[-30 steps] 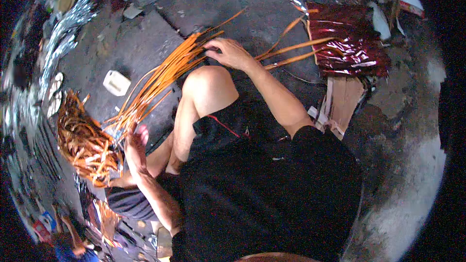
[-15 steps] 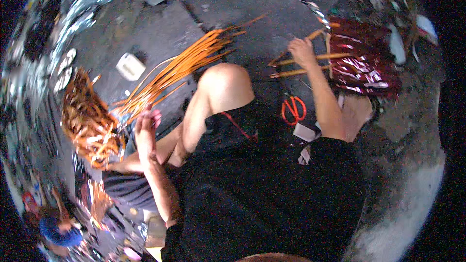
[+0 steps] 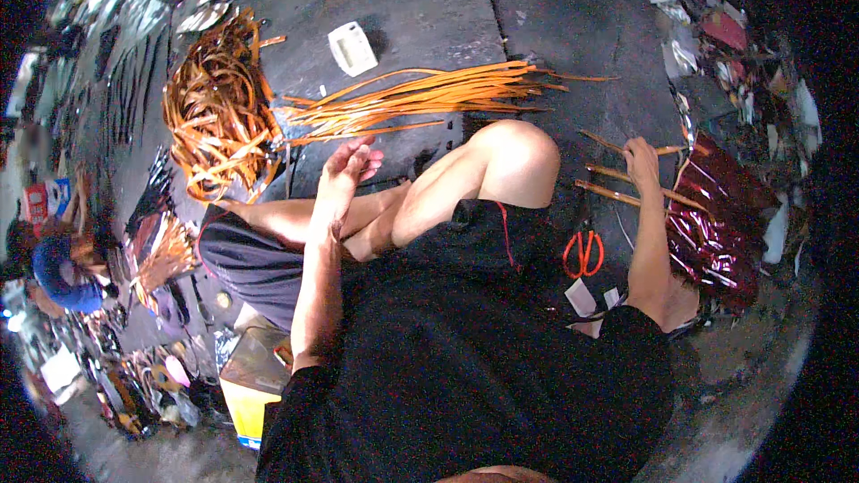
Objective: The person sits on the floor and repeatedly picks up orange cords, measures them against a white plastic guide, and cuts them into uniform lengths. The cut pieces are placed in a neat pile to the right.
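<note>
The fanned bundle of orange strips (image 3: 420,98) lies flat on the dark floor (image 3: 591,45), its strips gathered at the left end and spreading loosely toward the right. Just beside the bundle's near edge is the left hand (image 3: 349,168), palm turned partly up, fingers loosely curled and spread apart, with nothing visible between them. Right of the bundle and somewhat nearer the person, the right hand (image 3: 639,163) reaches over a few loose orange strips (image 3: 608,193); its fingers are bent down at the uppermost of these, but I cannot tell whether they close around it. These strips run onto a glossy dark red sheet (image 3: 716,237), farther right of the bundle. A tangled heap of orange-brown strips (image 3: 219,116) sits against the bundle's left end. Beyond the bundle is a white plastic piece (image 3: 352,48), well apart from both hands. On the bundle's near side rises the person's bent knee (image 3: 523,156), and farther to the right on that side are red-handled scissors (image 3: 583,255) beside a white card (image 3: 580,298). Far left of the bundle, another person's blue cap (image 3: 67,275) shows, blurred.
</note>
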`<act>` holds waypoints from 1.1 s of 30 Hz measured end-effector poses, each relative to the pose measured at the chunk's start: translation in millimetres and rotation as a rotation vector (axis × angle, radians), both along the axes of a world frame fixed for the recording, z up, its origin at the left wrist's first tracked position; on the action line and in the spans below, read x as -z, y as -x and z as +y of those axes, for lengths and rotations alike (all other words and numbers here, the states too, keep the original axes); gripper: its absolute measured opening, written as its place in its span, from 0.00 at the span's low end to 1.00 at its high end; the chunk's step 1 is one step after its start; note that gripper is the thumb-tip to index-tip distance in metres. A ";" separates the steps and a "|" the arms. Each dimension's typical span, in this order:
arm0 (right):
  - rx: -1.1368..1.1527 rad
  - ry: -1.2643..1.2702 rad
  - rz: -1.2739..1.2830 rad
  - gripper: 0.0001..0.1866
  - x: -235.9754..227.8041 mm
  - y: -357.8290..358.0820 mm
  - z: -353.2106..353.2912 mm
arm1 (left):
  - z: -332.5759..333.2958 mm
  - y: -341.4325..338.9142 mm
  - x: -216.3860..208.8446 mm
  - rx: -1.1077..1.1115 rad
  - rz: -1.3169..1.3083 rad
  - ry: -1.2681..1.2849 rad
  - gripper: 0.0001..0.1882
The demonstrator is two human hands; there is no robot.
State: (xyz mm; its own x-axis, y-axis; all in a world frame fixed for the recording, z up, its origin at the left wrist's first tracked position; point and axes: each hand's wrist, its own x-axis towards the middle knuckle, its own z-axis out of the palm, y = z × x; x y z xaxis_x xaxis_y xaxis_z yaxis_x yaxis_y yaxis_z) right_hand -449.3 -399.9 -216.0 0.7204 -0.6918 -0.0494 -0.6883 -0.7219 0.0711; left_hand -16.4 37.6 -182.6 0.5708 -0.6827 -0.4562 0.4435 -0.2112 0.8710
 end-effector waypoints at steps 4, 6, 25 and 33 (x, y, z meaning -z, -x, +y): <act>0.160 -0.005 -0.228 0.05 -11.8 -15.8 4.8 | -1.4 2.6 -0.2 0.024 -0.010 -0.006 0.18; 0.137 -0.138 -0.552 0.07 -34.5 -39.8 12.2 | -8.1 8.0 -4.6 0.048 0.005 0.015 0.18; -0.424 -1.032 -0.772 0.14 -187.4 -303.6 199.5 | -68.1 -3.0 -143.5 -0.269 -0.367 0.347 0.11; -0.631 -0.632 -1.026 0.14 -206.1 -340.5 246.1 | -48.8 1.0 -171.3 -0.305 -0.405 0.382 0.13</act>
